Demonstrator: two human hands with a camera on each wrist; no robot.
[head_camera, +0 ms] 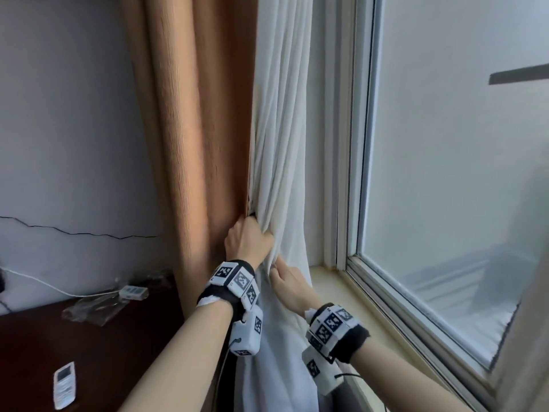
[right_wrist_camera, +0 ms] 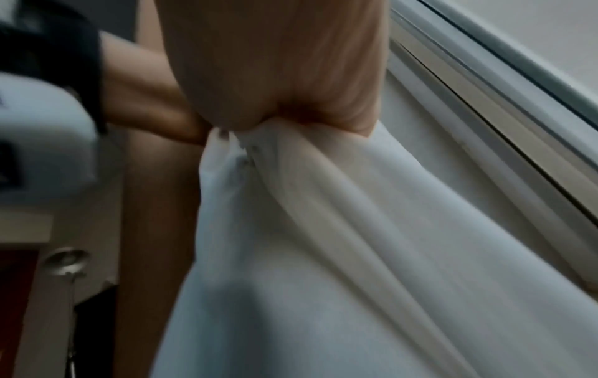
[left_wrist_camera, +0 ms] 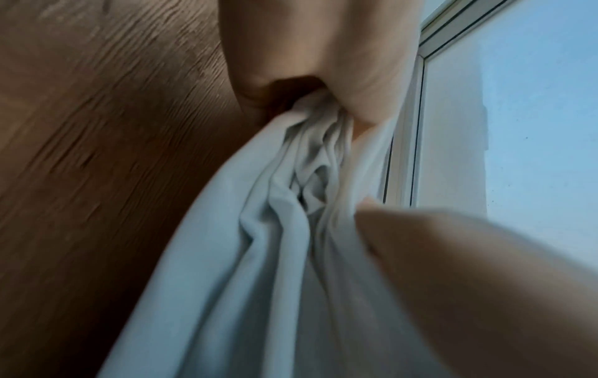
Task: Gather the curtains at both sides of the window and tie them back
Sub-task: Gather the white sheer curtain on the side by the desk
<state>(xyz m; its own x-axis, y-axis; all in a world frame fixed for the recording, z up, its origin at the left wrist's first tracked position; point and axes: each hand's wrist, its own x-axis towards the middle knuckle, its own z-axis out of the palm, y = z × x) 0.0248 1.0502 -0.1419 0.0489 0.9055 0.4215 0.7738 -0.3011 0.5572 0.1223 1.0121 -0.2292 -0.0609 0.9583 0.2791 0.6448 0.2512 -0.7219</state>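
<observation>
At the window's left side, the left hand [head_camera: 248,239] bunches the white sheer curtain [head_camera: 279,144]; the right hand [head_camera: 286,281] pinches its edge below. Best gather every pleat tightly before tying.

2 curtains (1 tan [head_camera: 184,129], 1 white [head_camera: 282,144]), 2 hands, 1 remote [head_camera: 64,385].

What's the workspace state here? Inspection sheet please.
Surface: dark wooden table, left of the curtains.
Job's things: white curtain bunched; tan curtain hanging beside it; no tie-back seen.
Clutter: remote, clear plastic wrapper, white adapter on the table.
Grippers: left hand grips the white curtain; right hand pinches it lower.
Cables: white cable on the table.
Surroundings: window, sill, cracked wall.
</observation>
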